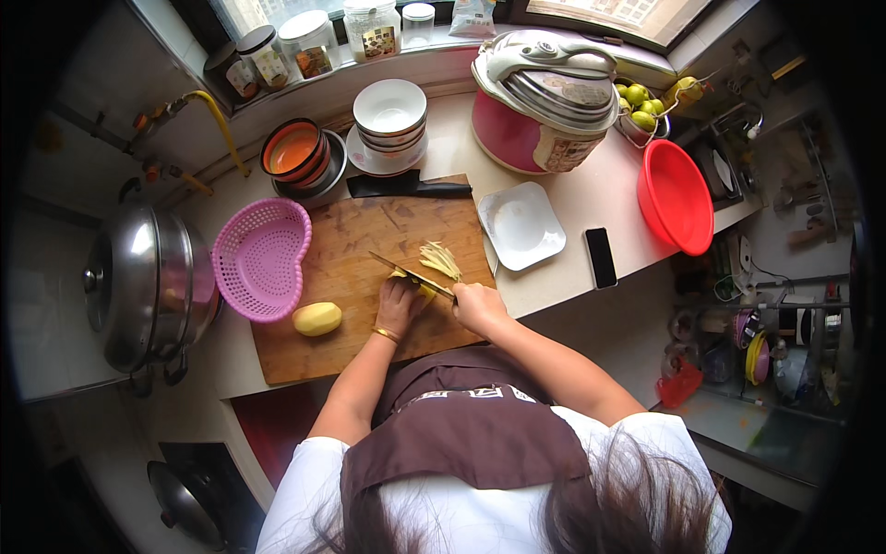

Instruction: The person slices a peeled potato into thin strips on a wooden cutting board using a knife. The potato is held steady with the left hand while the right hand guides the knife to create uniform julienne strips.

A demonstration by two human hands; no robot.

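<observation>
My right hand (479, 308) grips the handle of a kitchen knife (408, 273), whose blade slants up and left over the wooden cutting board (332, 253). Just under the blade, my left hand (399, 305) presses on yellow potato pieces (424, 291), partly hidden by the fingers and the knife. Beyond the blade lies a small pile of thin potato strips (440, 260). One whole peeled potato (318, 318) rests at the board's left side. A black cleaver or cleaver-shaped sheath (401, 185) lies across the board's far edge.
A pink heart-shaped colander (261, 260) overlaps the board's left edge, beside a steel steamer pot (149, 291). Stacked bowls (390, 107) and orange bowls (292, 152) stand behind. To the right are a white square dish (522, 225), a phone (600, 257), a pressure cooker (543, 104) and a red basin (675, 197).
</observation>
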